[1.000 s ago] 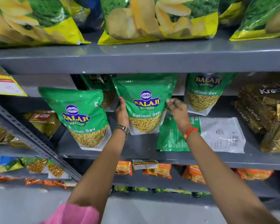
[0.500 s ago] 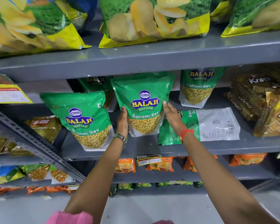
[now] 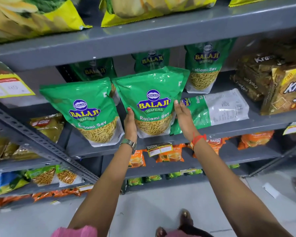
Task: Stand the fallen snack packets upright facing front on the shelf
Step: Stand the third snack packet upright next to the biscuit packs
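A green Balaji Ratlami Sev packet [image 3: 152,101] stands upright, label to the front, near the front edge of the grey middle shelf [image 3: 229,129]. My left hand [image 3: 130,124] presses its left edge and my right hand [image 3: 184,120] its right edge. Another upright packet [image 3: 85,110] stands just to its left. To the right a third packet [image 3: 217,108] lies flat on its side, back label up, partly behind my right hand. More packets stand at the back, one at the right [image 3: 204,65].
Brown Krackjack biscuit packs [image 3: 280,82] crowd the shelf's right end. Chip bags [image 3: 41,16] fill the shelf above, orange tea packets [image 3: 169,153] the shelf below. A slotted grey upright [image 3: 41,144] slants at the left. My feet [image 3: 184,219] stand on the pale floor.
The held packet has come forward toward the shelf's front edge and now stands beside the left packet. Both hands stayed on its sides. The camera has tilted down and moved closer.
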`<state>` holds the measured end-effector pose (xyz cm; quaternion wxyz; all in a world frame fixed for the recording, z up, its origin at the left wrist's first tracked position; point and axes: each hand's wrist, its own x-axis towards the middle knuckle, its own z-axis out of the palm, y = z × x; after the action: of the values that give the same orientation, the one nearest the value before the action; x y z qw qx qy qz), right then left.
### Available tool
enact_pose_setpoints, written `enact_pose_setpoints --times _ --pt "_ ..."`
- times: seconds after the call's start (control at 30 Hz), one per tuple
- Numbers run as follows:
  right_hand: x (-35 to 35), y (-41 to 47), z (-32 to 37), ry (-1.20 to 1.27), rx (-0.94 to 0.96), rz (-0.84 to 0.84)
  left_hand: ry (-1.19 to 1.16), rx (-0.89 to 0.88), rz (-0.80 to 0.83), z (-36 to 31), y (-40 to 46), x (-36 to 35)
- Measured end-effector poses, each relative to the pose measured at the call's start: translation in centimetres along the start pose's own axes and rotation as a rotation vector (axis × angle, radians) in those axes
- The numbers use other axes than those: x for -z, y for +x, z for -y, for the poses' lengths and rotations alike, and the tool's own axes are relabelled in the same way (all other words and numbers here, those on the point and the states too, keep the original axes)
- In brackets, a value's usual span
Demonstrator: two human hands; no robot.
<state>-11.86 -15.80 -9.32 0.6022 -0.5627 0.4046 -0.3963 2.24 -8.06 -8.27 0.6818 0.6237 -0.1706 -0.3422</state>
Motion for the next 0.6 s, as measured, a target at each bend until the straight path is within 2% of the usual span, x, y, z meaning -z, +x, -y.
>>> enact_pose_setpoints --times 0.13,0.2,0.3,0.4,0.47,0.6 --pt "0.8 -1.0 0.4 0.035 -0.018 0.056 -0.014 -0.023 0.033 0.7 -0.6 -0.2" --pt "1.2 -0.8 -0.2 0.022 -0.041 0.109 -0.05 -0.005 -0.006 1.8 -0.8 0.0" --pt "2.9 0.3 0.2 0.006 -0.025 0.139 -0.106 -0.075 -0.189 2.9 -2.4 -1.1" --pt "5.7 2.6 0.0 -0.074 0.009 0.074 -0.066 -0.174 -0.377 5.8 -5.2 -3.6" --pt "7.9 4.5 -0.3 -0.22 0.038 0.028 0.005 -0.104 -0.451 8.5 -6.8 -6.0" --pt "12.5 8.4 0.0 -0.84 0.194 0.072 -0.032 0.218 -0.522 11.1 -8.8 -12.4"
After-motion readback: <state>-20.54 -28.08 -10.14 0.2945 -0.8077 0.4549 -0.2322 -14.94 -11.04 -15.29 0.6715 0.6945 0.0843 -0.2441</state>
